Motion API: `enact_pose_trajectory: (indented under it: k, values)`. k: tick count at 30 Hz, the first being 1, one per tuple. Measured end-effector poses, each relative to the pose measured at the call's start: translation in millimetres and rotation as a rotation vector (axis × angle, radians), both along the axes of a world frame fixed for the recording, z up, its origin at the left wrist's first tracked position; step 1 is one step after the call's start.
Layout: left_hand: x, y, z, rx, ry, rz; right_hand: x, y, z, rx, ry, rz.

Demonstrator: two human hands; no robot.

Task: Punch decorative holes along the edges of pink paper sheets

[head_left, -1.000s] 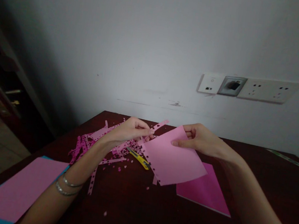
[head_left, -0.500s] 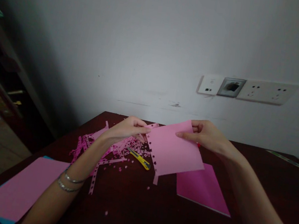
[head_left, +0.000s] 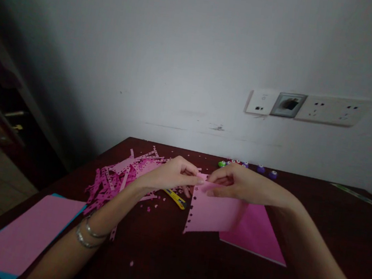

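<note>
Above the table (head_left: pixel 157 262), the left hand (head_left: pixel 177 174) and right hand (head_left: pixel 235 181) pinch a pink sheet (head_left: pixel 209 214), apparently working its punched edge (head_left: pixel 192 211); the next move needs steadiness.

Left hand (head_left: pixel 180 175) pinches top left corner of pink sheet (head_left: pixel 209 214), punched holes down its left edge. Right hand (head_left: pixel 235 181) grips top edge just beside. Sheet overlaps magenta paper (head_left: pixel 257 234). Yellow cutter (head_left: pixel 177 199) near left hand; scraps (head_left: pixel 107 186) heaped farther left. Sockets (head_left: pixel 332 111) on wall (head_left: pixel 182 57).
</note>
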State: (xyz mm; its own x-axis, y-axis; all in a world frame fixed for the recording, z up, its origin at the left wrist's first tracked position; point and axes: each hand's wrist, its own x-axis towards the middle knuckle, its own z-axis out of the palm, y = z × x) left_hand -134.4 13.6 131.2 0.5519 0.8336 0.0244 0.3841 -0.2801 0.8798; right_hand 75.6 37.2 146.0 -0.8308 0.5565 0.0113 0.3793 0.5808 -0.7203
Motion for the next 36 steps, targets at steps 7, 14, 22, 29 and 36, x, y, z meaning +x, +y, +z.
enact_pose_trajectory:
  k: [7,14,22,29,36]
  values:
    - [3,2,-3.7,0.148,-0.085,-0.028,-5,0,-1.5,0.045,0.098,0.031]
    - [1,-1,-1.3,0.151,-0.102,-0.053,-5,-2,-0.5,-0.012,0.121,0.04]
    - [3,-7,2.8,0.112,-0.101,0.004,-5,-4,2.2,0.005,0.105,0.009]
    - [11,-13,7.3,0.065,-0.117,0.124,-6,-3,1.4,0.027,0.074,-0.055]
    - [2,-11,5.7,0.042,-0.055,0.02,-6,-5,3.7,-0.027,0.074,-0.068]
